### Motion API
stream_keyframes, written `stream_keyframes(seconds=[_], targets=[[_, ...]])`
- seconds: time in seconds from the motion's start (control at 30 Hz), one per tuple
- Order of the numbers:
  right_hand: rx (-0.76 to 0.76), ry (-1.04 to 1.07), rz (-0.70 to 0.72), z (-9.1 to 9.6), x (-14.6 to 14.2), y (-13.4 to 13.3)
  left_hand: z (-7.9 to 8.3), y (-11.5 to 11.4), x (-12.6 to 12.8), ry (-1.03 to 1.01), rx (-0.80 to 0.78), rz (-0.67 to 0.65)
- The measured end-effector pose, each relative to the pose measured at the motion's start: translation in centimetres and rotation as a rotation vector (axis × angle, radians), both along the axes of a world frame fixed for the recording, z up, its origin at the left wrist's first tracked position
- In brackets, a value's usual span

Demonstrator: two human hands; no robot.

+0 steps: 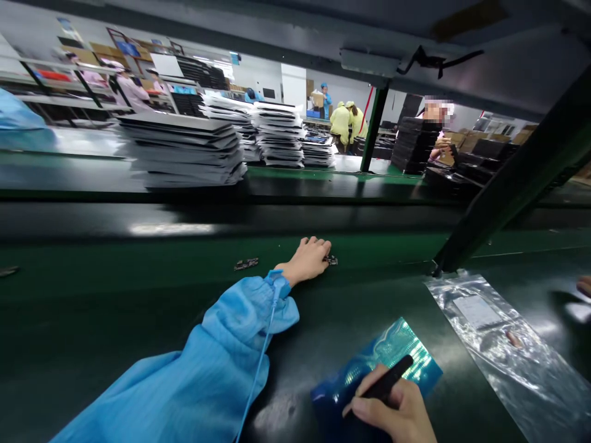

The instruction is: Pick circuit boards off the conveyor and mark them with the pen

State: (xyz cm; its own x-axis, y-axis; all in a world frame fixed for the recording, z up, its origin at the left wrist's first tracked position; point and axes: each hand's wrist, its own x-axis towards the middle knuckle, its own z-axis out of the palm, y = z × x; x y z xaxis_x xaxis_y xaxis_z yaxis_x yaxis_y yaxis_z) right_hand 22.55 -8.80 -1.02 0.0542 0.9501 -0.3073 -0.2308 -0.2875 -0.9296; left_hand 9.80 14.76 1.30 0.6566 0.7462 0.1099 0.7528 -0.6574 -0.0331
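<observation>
My left hand [307,259], in a blue sleeve with a blue wrist cord, reaches far out over the green belt [115,289]. Its curled fingers close on a small dark part [331,260] at their tips. Another small dark part [246,264] lies on the belt to the hand's left. Low in view, my right hand [394,411] grips a black pen [385,381] and rests on a shiny blue bag [392,357].
A clear silvery bag [498,332] with a white label lies at the right. A dark slanted post [508,184] rises from the belt. Stacks of flat dark and white trays [184,151] stand beyond. People work in the background; another person's fingers [584,285] show at the right edge.
</observation>
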Motion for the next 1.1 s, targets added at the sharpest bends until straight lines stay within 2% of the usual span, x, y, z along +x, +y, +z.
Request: stream_keyframes(seconds=[0.13, 0.23, 0.33, 0.43, 0.53, 0.63, 0.7, 0.8, 0.93, 1.1], targets=[[0.000, -0.030, -0.020, 0.3, -0.2, -0.2, 0.4, -1.9, -0.6, -0.095, -0.007, -0.033], [0.022, -0.084, -0.023, 0.7, -0.1, -0.4, 1.4, -4.6, -1.7, -0.178, -0.008, -0.049], [0.032, -0.087, 0.003, 1.0, 0.0, -0.5, 2.3, -8.8, -3.9, -0.253, -0.025, -0.084], [0.047, -0.090, -0.009, 1.3, 0.1, -0.6, 2.5, -14.0, -6.6, -0.330, -0.101, -0.163], [0.079, -0.109, -0.048, 1.6, 0.1, -0.7, 2.0, -19.0, -8.5, -0.508, -0.300, -0.257], [0.115, -0.125, -0.090, 1.8, 0.1, -0.9, 1.6, -22.2, -9.1, -0.518, -0.494, -0.243], [0.122, -0.137, -0.101, 1.9, 0.3, -1.0, 1.3, -23.2, -9.1, -0.479, -0.500, -0.221], [0.136, -0.168, -0.099, 1.9, 0.5, -1.3, 1.0, -23.9, -9.5, -0.412, -0.318, -0.244], [0.166, -0.270, -0.065, 1.9, 0.1, -2.0, 0.8, -24.8, -10.7, -0.328, -0.098, -0.346], [0.082, -0.259, -0.036, 2.7, -2.1, -3.1, 0.8, -25.8, -11.5, -0.193, -0.054, -0.396]])
